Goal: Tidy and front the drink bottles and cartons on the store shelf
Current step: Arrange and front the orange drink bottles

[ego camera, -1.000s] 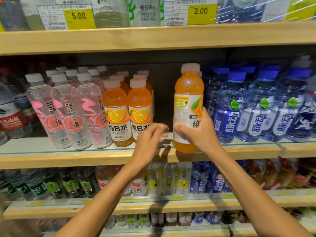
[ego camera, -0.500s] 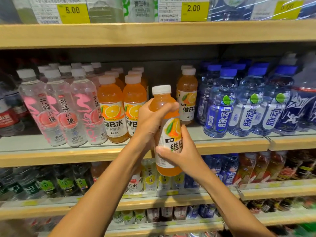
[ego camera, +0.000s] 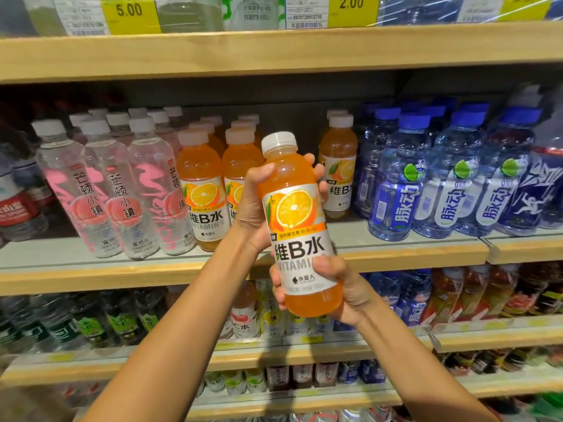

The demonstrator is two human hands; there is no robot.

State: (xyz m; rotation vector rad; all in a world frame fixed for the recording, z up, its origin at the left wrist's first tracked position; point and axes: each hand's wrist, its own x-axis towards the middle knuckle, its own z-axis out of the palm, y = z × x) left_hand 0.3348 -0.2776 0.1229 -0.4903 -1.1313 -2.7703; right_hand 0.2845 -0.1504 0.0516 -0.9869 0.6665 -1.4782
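Orange vitamin drink bottle (ego camera: pixel 300 226) is off the shelf, held in the air in front of the middle shelf (ego camera: pixel 122 277) by both hands. It leans a little, its white cap toward the left and its base toward the right, and its label with the sliced orange faces the camera. The left hand (ego camera: pixel 251 208) grips the upper part: the thumb lies on the near side just under the shoulder, and the fingers (ego camera: pixel 321 190) curl round the far side and show at the bottle's right edge. The right hand (ego camera: pixel 347 289) grips the lower part, thumb across the bottom of the label, fingertips wrapping the left side near the base.

Behind it, on the middle shelf, two rows of the same orange bottles (ego camera: pixel 201 190) stand at the front edge, just left of the held one. One more orange bottle (ego camera: pixel 339 166) stands further back, to the right, with bare shelf in front of it. Clear bottles with pink peach labels (ego camera: pixel 122 193) fill the left part, touching side by side. Blue-capped bottles (ego camera: pixel 396 190) fill the right.

The upper shelf (ego camera: pixel 274 53) carries yellow price tags reading 5.00 (ego camera: pixel 129 12) and 2.00 (ego camera: pixel 350 6). Lower shelves (ego camera: pixel 304 354) hold further bottles, too blurred to name.
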